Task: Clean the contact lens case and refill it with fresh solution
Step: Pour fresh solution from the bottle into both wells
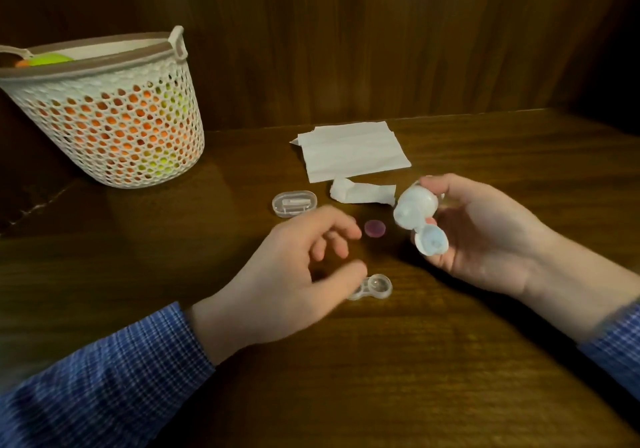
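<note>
Dark wooden bench (pixel 433 361) carried everything. Right hand (pixel 485 236) held a small white plastic solution bottle (pixel 414 207) tilted, nozzle end toward the left, fingers curled round its body; its hinged flip cap (pixel 431 241) hung open below, resting against the palm. Left hand (pixel 287 274) hovered low over the bench, motion-blurred, fingers loosely curled and apart, holding nothing that could be seen. Clear plastic double-well contact lens case (pixel 375 286) lay on the bench just beside the left thumb, one well partly hidden behind it; the visible well was uncapped, contents could not be told. Small round purple lens-case cap (pixel 374 229) lay flat on the bench between the two hands, apart from the case. Crumpled white tissue piece (pixel 360 193) sat just behind the cap, near the bottle. Flat folded white paper napkin (pixel 351 151) lay farther back. Clear oval plastic box (pixel 294 203) with a small white item inside sat left of the tissue. White perforated plastic basket (pixel 110 125) with brown rim stood at far left, orange and green things showing through its holes. Both sleeves were blue checked.
</note>
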{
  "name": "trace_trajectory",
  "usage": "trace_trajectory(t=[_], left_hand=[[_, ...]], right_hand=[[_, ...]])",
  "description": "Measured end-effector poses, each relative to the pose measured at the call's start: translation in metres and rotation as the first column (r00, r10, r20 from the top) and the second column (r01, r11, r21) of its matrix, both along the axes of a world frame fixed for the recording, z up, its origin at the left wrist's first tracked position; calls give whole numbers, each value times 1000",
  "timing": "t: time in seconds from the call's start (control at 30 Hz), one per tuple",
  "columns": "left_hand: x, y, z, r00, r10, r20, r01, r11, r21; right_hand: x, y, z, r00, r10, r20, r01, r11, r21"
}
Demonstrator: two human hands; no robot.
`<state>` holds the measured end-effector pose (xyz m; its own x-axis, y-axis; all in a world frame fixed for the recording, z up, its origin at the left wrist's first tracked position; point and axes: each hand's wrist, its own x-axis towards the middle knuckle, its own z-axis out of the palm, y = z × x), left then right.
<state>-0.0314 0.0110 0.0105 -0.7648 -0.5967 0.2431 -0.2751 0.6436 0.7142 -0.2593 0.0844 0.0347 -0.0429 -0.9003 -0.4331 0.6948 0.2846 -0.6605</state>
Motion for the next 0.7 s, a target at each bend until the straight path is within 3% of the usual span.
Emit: trace_trajectory(t=[0.03,0.1,0.3,0.47,0.7], left_hand=[[2,0,-3,995,-27,99,37,994,-107],[0,0,-8,975,-62,212,100,979,-176],[-2,-4,-9,975,-78,210,116,977,-176],[-5,-1,-10,976,-71,204,105,981,-161],[-5,0,-9,980,-83,181,108,986,-130]], right_hand=[[-1,0,1,996,33,-87,-32,999,18],[0,0,1,974,70,-216,-67,998,19],[11,0,-9,818,140,-558,-173,985,-7],[16,1,-11,727,122,-676,-185,983,-22],[18,0,-17,714,28,-699,-132,987,-95]])
